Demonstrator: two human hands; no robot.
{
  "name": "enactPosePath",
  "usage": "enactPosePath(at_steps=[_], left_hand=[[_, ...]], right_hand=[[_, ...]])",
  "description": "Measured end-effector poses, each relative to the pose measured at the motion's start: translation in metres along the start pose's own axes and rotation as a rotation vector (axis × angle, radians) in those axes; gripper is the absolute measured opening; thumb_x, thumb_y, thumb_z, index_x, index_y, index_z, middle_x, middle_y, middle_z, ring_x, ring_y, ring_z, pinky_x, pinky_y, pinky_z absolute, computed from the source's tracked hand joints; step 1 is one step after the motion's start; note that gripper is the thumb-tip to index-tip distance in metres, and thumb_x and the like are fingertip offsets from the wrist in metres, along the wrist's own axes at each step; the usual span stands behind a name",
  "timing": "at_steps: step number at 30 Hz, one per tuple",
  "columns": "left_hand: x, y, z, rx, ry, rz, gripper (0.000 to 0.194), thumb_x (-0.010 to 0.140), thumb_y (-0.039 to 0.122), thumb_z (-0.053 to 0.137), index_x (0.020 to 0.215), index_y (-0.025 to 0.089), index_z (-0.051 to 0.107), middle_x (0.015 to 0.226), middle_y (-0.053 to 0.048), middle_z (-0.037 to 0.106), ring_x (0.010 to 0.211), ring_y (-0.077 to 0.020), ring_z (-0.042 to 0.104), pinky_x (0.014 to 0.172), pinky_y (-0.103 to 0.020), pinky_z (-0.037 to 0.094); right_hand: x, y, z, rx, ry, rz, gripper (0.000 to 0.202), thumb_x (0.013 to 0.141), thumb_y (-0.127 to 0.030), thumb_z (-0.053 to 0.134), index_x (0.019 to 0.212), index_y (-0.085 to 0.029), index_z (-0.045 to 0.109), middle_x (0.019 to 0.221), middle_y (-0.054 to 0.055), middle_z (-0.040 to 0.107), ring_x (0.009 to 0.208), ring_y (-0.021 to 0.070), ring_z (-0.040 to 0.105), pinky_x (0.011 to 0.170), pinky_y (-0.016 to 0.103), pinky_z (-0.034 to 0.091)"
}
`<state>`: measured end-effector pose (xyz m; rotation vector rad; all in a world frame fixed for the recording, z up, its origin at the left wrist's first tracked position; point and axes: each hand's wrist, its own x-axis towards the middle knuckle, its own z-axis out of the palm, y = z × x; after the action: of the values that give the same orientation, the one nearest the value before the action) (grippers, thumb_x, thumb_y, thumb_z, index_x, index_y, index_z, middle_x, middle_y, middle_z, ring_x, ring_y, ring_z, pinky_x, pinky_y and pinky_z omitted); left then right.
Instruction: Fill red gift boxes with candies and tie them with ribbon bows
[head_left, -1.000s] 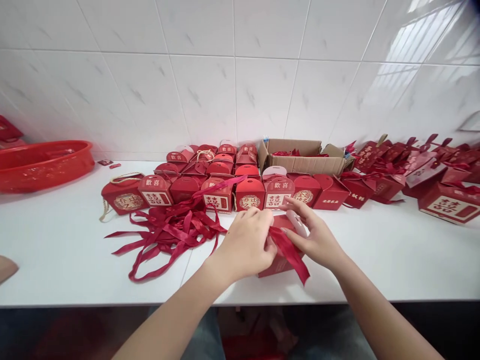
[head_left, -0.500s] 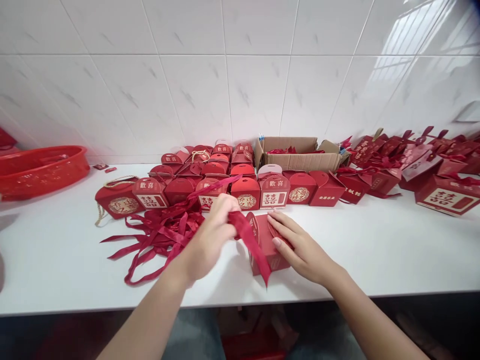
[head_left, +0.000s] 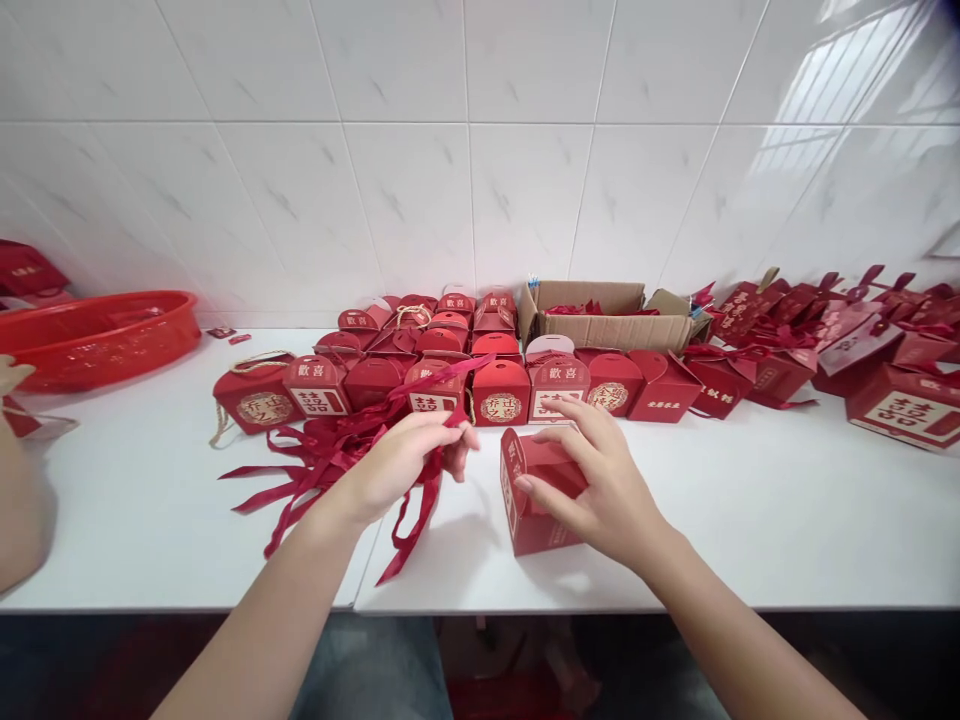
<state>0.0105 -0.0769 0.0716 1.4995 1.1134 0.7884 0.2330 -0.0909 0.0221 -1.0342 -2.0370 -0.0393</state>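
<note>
A small red gift box stands on the white table before me, white panel facing left. Over its top, my right hand is open, with fingers and thumb spread; whether they touch the box I cannot tell. To the box's left, my left hand pinches a dark red ribbon, whose loose end hangs below the fingers. Just behind and left of that hand lies a tangled heap of red ribbons.
Rows of red gift boxes line the wall behind, beside an open cardboard carton. More boxes with ribbon handles crowd the right. At far left are a red plastic basin and another person's arm.
My left hand has moved left, away from the box, with the ribbon. My right hand's fingers have lifted and spread above the box. Another person's arm has appeared at far left.
</note>
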Motion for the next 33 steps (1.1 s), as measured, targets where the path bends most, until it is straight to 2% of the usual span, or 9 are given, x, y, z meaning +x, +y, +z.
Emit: enactPosePath(at_steps=[3,8,11,14,17,20,24,29,33], left_hand=[[-0.009,0.005,0.007,-0.161,0.035,0.028,0.017,0.076,0.018,0.048,0.087,0.017,0.060,0.067,0.000,0.055,0.056,-0.0130,0.050,0.056,-0.026,0.042],[-0.034,0.016,0.018,-0.104,-0.169,-0.067,0.016,0.072,0.015,0.043,0.064,0.017,0.057,0.062,-0.002,0.056,0.054,-0.0133,0.048,0.055,-0.026,0.041],[-0.045,0.015,0.019,-0.050,-0.296,-0.102,0.019,0.071,0.014,0.043,0.062,0.018,0.059,0.061,-0.001,0.056,0.058,-0.0138,0.050,0.060,-0.025,0.043],[-0.048,0.003,0.014,-0.027,-0.338,-0.085,0.016,0.075,0.022,0.050,0.081,0.020,0.065,0.082,-0.003,0.063,0.081,-0.0185,0.057,0.076,-0.027,0.045],[-0.046,-0.012,0.013,-0.081,-0.277,-0.010,0.033,0.085,0.045,0.051,0.106,0.023,0.062,0.104,-0.008,0.061,0.105,-0.0249,0.054,0.092,-0.036,0.043],[-0.043,-0.018,0.021,-0.156,-0.227,0.005,0.047,0.081,0.059,0.055,0.106,0.020,0.059,0.087,-0.007,0.059,0.084,-0.0209,0.058,0.078,-0.034,0.049],[-0.043,-0.013,0.032,-0.067,-0.092,-0.051,0.036,0.077,0.051,0.065,0.087,0.017,0.060,0.060,0.004,0.044,0.050,-0.0078,0.035,0.046,-0.020,0.032],[-0.042,-0.018,0.020,0.052,0.015,0.018,0.029,0.082,0.042,0.061,0.070,0.016,0.065,0.057,0.003,0.043,0.052,-0.0087,0.036,0.049,-0.021,0.031],[-0.033,-0.030,0.009,-0.089,0.123,-0.046,0.025,0.080,0.040,0.063,0.075,0.016,0.065,0.065,0.000,0.052,0.061,-0.0113,0.047,0.057,-0.022,0.039]], right_hand=[[0.002,-0.012,0.000,-0.028,0.113,-0.032,0.028,0.083,-0.040,0.062,0.102,-0.020,0.057,0.118,0.015,0.058,0.115,0.0317,0.051,0.099,0.056,0.036],[0.007,-0.026,-0.001,0.045,0.121,-0.104,0.045,0.085,-0.020,0.055,0.129,-0.023,0.047,0.107,0.011,0.062,0.097,0.0238,0.058,0.086,0.043,0.043],[0.010,-0.026,0.001,0.115,0.114,-0.217,0.041,0.083,-0.008,0.049,0.120,-0.024,0.056,0.091,0.005,0.067,0.081,0.0178,0.060,0.077,0.037,0.044],[0.009,-0.024,0.003,0.133,0.141,-0.300,0.032,0.084,-0.006,0.051,0.106,-0.025,0.064,0.087,0.002,0.071,0.080,0.0173,0.061,0.076,0.037,0.044],[0.008,-0.027,0.004,0.034,0.192,-0.328,0.029,0.085,-0.011,0.055,0.106,-0.028,0.066,0.108,0.003,0.071,0.102,0.0222,0.059,0.089,0.043,0.042],[0.011,-0.035,0.007,-0.048,0.171,-0.361,0.023,0.089,-0.018,0.054,0.104,-0.030,0.066,0.113,0.000,0.070,0.105,0.0215,0.059,0.094,0.044,0.039],[0.019,-0.041,0.006,-0.047,0.100,-0.441,0.022,0.092,-0.017,0.048,0.101,-0.023,0.067,0.091,0.002,0.073,0.080,0.0164,0.061,0.075,0.035,0.044],[0.017,-0.026,-0.013,-0.059,0.006,-0.394,0.029,0.087,-0.014,0.053,0.115,-0.020,0.061,0.089,0.004,0.071,0.077,0.0179,0.059,0.071,0.035,0.045],[0.007,-0.002,-0.028,-0.064,0.186,-0.201,0.036,0.082,-0.012,0.060,0.117,-0.024,0.060,0.097,0.006,0.069,0.085,0.0212,0.061,0.077,0.039,0.048]])
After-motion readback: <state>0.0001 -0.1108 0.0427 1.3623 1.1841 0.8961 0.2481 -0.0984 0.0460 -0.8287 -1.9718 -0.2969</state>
